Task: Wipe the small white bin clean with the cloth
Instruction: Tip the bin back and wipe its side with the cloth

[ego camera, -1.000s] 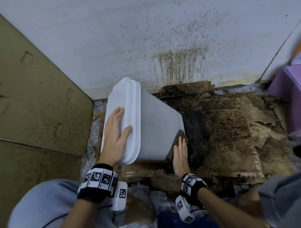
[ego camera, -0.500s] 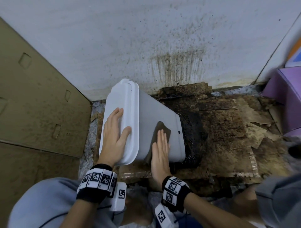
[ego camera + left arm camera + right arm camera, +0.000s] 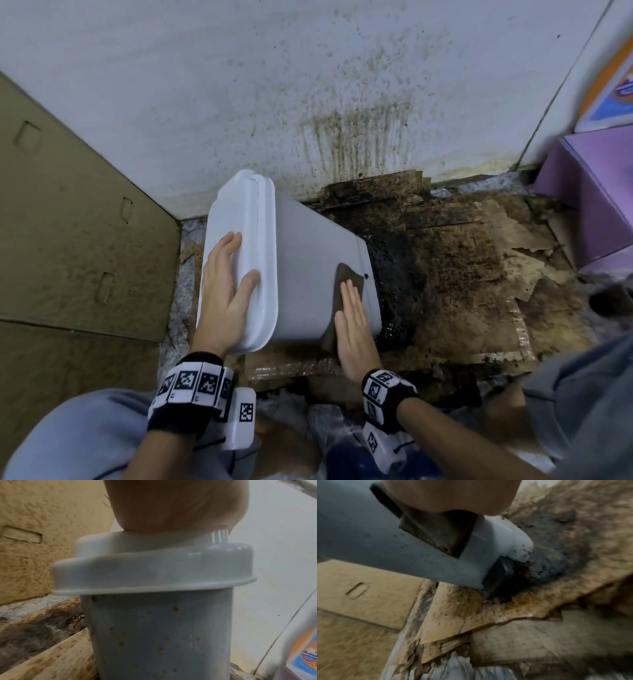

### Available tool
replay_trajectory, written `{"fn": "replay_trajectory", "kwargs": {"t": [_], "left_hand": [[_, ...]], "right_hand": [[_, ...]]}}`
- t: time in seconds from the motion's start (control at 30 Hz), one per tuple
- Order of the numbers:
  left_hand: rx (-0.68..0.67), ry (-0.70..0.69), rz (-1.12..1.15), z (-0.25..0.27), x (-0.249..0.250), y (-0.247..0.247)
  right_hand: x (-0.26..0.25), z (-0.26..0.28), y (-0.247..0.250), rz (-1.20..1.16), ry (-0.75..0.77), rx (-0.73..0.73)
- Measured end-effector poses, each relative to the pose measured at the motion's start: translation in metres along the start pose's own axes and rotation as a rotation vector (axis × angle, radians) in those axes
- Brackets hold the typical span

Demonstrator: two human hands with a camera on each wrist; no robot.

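The small white bin (image 3: 308, 274) lies tilted, lid to the left and base on the dirty floor at the right. My left hand (image 3: 227, 277) rests flat on the lid (image 3: 239, 205), fingers straight and thumb at the lid's rim. My right hand (image 3: 352, 308) presses a brown cloth (image 3: 347, 274) flat against the bin's side near the base. In the right wrist view the cloth (image 3: 436, 531) sticks out under my palm on the bin (image 3: 393, 550). The left wrist view shows brown specks on the bin wall (image 3: 163, 635) below the lid (image 3: 154, 563).
Soaked, stained cardboard (image 3: 462, 274) covers the floor, with black grime (image 3: 397, 281) round the bin's base. A spattered white wall (image 3: 308, 85) stands right behind. A cardboard panel (image 3: 78, 222) closes the left side; a purple box (image 3: 589, 192) sits at the right.
My right hand slid the cloth from the bin's base edge leftward along the side, then slightly back toward the base. The left hand has stayed on the lid.
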State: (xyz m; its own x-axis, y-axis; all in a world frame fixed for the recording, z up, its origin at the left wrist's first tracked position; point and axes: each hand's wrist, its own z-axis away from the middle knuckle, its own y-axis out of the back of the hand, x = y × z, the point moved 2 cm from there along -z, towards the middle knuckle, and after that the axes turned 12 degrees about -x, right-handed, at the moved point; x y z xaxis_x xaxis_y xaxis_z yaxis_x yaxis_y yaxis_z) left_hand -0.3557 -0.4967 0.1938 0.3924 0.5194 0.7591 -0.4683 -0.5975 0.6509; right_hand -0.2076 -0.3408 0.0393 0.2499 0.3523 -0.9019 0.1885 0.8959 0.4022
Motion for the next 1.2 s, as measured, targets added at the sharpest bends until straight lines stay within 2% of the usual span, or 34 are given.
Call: {"fn": "replay_trajectory", "kwargs": {"t": [0.13,0.27,0.43,0.53,0.63,0.77,0.87,1.0,1.1,1.2], "left_hand": [[0.002,0.003,-0.003,0.001,0.001,0.001],[0.013,0.001,-0.004,0.001,0.002,0.002],[0.014,-0.005,-0.017,0.001,0.002,0.002],[0.011,-0.013,-0.030,0.000,0.004,0.001],[0.007,-0.022,-0.046,-0.001,0.005,0.000],[0.014,-0.020,-0.061,-0.001,0.002,0.000],[0.012,-0.024,-0.061,-0.001,0.000,0.001],[0.011,-0.023,-0.055,-0.002,0.000,0.000],[0.008,-0.024,-0.054,-0.001,-0.001,0.001],[0.008,-0.023,-0.046,-0.001,-0.002,0.002]], "right_hand": [[0.042,-0.009,-0.001,-0.047,-0.189,-0.004],[0.045,-0.014,0.003,-0.085,-0.295,-0.052],[0.042,-0.016,-0.005,0.005,-0.331,-0.046],[0.030,-0.014,-0.015,0.064,-0.261,0.041],[-0.012,-0.014,-0.022,0.036,-0.171,0.095],[-0.093,-0.005,-0.021,-0.172,-0.096,0.054],[-0.117,-0.001,-0.026,-0.186,-0.054,0.007],[-0.115,0.002,-0.023,-0.204,0.041,0.008],[-0.094,0.001,-0.017,-0.106,0.101,0.012],[-0.060,-0.003,-0.011,-0.063,0.051,0.016]]}}
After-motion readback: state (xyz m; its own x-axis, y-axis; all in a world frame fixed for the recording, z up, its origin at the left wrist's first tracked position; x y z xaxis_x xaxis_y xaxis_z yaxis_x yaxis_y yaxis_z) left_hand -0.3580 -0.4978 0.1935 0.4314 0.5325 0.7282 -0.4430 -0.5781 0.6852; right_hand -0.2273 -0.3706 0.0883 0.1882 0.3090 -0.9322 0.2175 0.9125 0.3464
